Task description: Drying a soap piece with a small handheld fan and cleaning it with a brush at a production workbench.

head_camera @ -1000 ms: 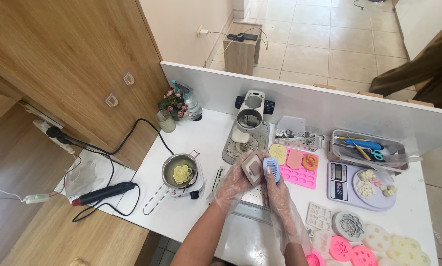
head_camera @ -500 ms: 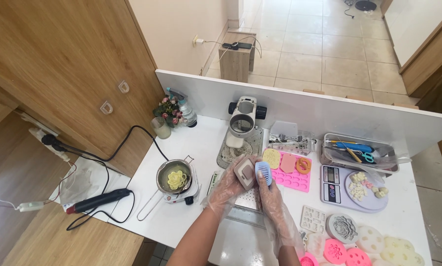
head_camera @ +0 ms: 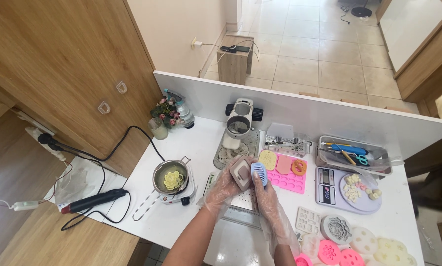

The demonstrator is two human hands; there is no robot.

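Now the left hand holds a grey mould steady, right hand gripping a blue brush, near the pink mould tray.

Thin, clear, crinkled plastic gloves cover the left hand and right hand, which hold a matt grey-brown block and a smooth blue silicone mould above the glossy white table, near a shiny metal pot.
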